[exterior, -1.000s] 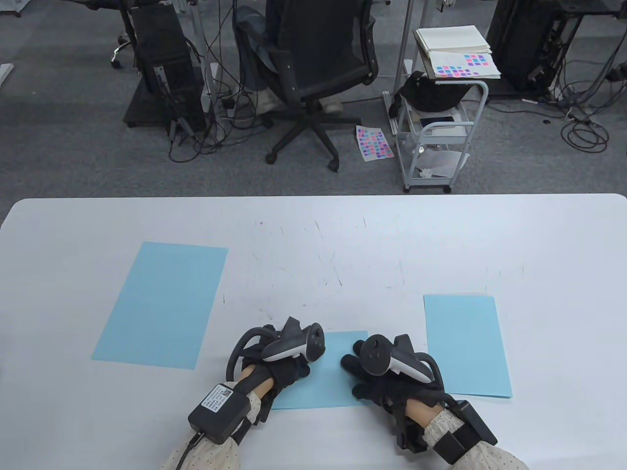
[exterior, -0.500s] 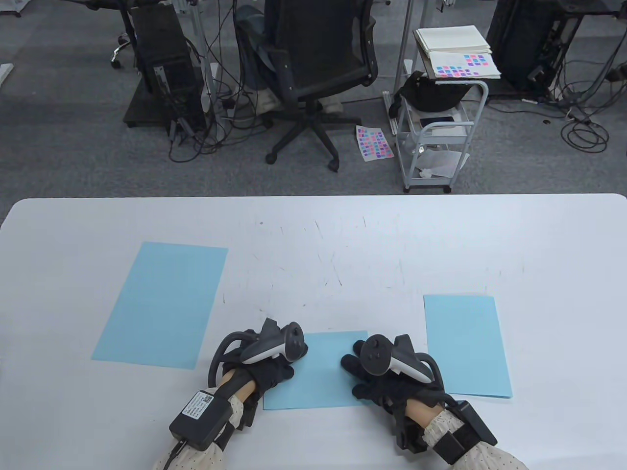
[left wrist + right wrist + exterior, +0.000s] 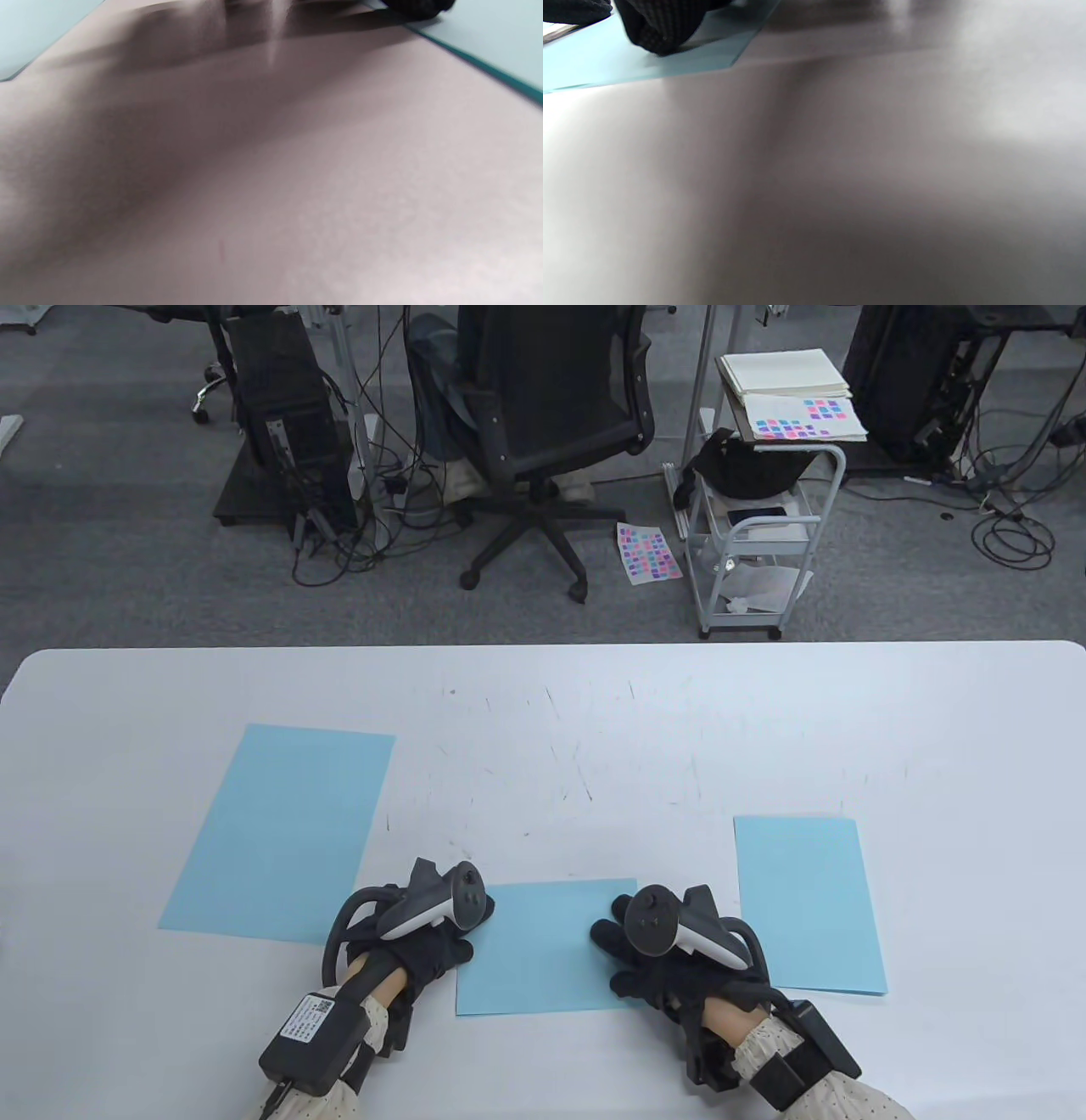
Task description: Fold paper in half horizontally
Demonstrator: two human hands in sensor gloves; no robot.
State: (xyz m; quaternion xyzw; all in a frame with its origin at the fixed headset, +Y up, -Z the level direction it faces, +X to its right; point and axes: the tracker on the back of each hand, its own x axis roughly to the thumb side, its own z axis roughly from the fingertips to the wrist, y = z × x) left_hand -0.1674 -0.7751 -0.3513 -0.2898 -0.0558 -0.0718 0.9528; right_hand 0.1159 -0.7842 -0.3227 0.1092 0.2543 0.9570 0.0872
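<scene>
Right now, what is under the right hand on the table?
Under the right hand lies the right part of the small blue paper; the right wrist view shows a finger on it. The paper's right edge is covered by the hand.

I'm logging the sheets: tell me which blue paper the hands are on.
The small middle sheet near the table's front edge. The right hand rests on it; the large left sheet and right sheet lie untouched.

Your left hand (image 3: 424,937) lies low and palm down, forearm angling in from the lower left, tracker on its back. Your right hand (image 3: 657,959) lies palm down too, its fingers (image 3: 607,935) spread flat and pointing left, forearm coming in from the lower right.
</scene>
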